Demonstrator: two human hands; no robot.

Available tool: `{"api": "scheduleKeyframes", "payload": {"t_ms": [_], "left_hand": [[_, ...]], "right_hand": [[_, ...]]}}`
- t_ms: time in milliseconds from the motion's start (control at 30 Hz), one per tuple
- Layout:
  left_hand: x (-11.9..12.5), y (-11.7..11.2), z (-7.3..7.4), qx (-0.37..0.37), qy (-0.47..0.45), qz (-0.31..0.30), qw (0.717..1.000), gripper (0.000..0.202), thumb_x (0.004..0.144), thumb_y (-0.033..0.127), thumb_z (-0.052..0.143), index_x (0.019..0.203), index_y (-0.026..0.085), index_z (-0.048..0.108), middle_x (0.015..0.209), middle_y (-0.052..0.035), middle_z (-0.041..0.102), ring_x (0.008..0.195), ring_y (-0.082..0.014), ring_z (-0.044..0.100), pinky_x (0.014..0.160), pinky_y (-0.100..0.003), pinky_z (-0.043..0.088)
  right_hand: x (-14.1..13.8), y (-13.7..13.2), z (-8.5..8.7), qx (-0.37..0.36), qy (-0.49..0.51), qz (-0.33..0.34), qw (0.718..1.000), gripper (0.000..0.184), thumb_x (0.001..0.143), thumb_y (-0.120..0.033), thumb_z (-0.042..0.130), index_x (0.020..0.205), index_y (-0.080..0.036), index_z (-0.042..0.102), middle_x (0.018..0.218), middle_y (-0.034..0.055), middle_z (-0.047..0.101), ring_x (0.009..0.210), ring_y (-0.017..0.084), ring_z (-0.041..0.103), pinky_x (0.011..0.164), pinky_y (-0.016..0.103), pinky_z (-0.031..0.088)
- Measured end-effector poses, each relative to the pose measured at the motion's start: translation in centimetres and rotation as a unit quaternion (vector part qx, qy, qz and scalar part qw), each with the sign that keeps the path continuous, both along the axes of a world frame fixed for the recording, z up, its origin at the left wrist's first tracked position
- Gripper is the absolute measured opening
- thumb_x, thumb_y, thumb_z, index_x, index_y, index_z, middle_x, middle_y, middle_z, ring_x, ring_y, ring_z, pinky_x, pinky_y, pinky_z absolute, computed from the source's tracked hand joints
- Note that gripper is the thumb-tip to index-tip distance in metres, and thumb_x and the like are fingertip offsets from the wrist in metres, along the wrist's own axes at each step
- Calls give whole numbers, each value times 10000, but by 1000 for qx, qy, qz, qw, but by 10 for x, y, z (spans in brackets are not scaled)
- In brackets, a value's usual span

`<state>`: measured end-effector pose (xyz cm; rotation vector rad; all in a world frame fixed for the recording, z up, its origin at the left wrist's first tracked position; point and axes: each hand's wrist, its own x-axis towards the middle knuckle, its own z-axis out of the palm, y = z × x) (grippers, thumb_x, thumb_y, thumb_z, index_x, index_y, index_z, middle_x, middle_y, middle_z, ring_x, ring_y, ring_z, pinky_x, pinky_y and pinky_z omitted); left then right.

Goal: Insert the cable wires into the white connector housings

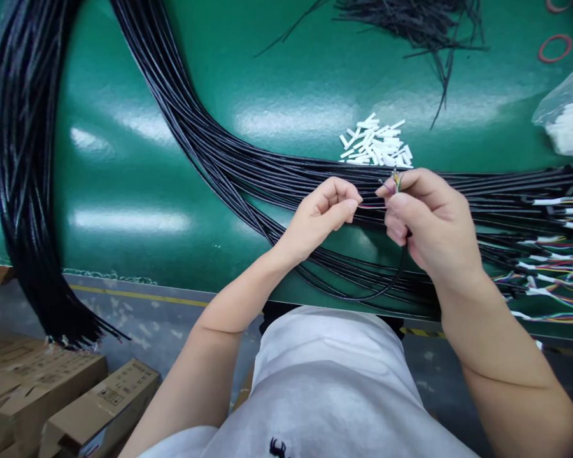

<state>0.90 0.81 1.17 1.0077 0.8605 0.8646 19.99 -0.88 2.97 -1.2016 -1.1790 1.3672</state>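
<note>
My right hand (432, 219) is closed on the end of a black cable (402, 264), and a fan of thin coloured wires (396, 180) sticks up from between its thumb and fingers. A little to the left, my left hand (327, 210) pinches a thin pinkish wire (372, 206) that stretches across to the right hand. Both hands are just above a long bundle of black cables (248, 156) on the green table. Behind them lies a heap of short white sleeves (379, 143).
A second black cable bundle (26, 159) hangs over the table's front edge at left. Finished-looking wire ends with white sleeves (549, 257) lie at right. Thin black strips (410, 22), a red ring (555, 48) and a plastic bag (570, 117) lie farther back. Cardboard boxes (100, 407) stand on the floor.
</note>
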Motion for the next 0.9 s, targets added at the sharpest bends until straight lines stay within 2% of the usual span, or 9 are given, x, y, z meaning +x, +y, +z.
{"api": "scheduleKeyframes", "payload": {"t_ms": [100, 233, 433, 567, 800, 900], "left_hand": [[1, 0, 0, 0, 8, 0, 1000, 407, 926, 584, 760, 901, 205, 614, 704, 49, 529, 612, -56, 424, 582, -212, 383], [2, 0, 0, -13, -1, 3, 1000, 393, 943, 563, 751, 891, 205, 597, 692, 56, 495, 591, -53, 378, 556, -216, 334], [1, 0, 0, -16, -10, 6, 1000, 363, 951, 525, 755, 890, 203, 599, 688, 59, 481, 591, -51, 366, 558, -213, 327], [2, 0, 0, -18, -9, 5, 1000, 370, 943, 535, 761, 892, 206, 599, 677, 62, 473, 585, -53, 354, 554, -217, 319], [2, 0, 2, -32, -1, 13, 999, 411, 910, 564, 788, 868, 204, 595, 669, 62, 479, 574, -49, 360, 538, -216, 310], [-1, 2, -2, -33, -15, 14, 999, 396, 908, 544, 799, 871, 196, 615, 666, 65, 502, 576, -42, 388, 536, -203, 326]], "right_hand": [[2, 3, 1, -52, 74, -6, 996, 208, 908, -435, 799, 847, -258, 709, 798, -12, 663, 424, 78, 431, 330, 252, 302], [3, 6, 2, -76, 98, 3, 992, 266, 888, -496, 824, 858, -267, 694, 800, -25, 658, 423, 88, 479, 342, 262, 348], [2, 5, 0, -56, 80, 0, 995, 277, 916, -508, 802, 854, -268, 679, 733, -43, 576, 413, 94, 478, 343, 265, 367], [2, 4, 3, -42, 74, 6, 996, 294, 860, -496, 861, 837, -271, 673, 639, -68, 500, 391, 100, 475, 325, 252, 337], [-4, 7, 2, -31, 73, -14, 997, 308, 893, -518, 826, 855, -277, 639, 669, -70, 492, 382, 98, 483, 307, 246, 326], [-1, 6, 3, -23, 76, -31, 996, 308, 841, -483, 879, 877, -287, 644, 692, -80, 508, 369, 87, 471, 292, 247, 326]]}}
